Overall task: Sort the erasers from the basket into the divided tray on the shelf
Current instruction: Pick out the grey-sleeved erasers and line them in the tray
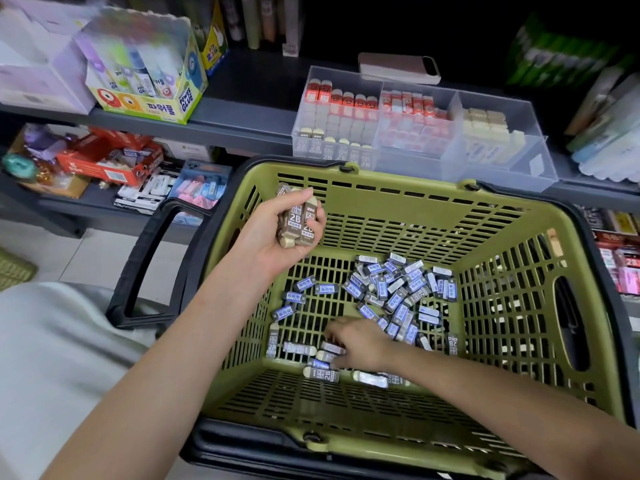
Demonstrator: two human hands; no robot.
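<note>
A green plastic basket (pixel 491 237) with black handles fills the middle of the view. Many small erasers (pixel 398 292) in blue and grey sleeves lie scattered on its floor. My left hand (pixel 277 237) is raised over the basket's far left corner, shut on a bundle of beige 2B erasers (pixel 300 216). My right hand (pixel 360 341) is down on the basket floor, its fingers on a grey-sleeved eraser (pixel 332 348) at the left side of the pile. Beyond the basket, on the shelf, stands the clear divided tray (pixel 540 164), with red, grey and cream erasers in its compartments.
A Power Glue display box (pixel 149 102) stands on the shelf at left. A pink phone (pixel 398 67) lies behind the tray. A lower shelf at left holds a red box (pixel 104 161) and stationery packs. More packaged goods fill the right side.
</note>
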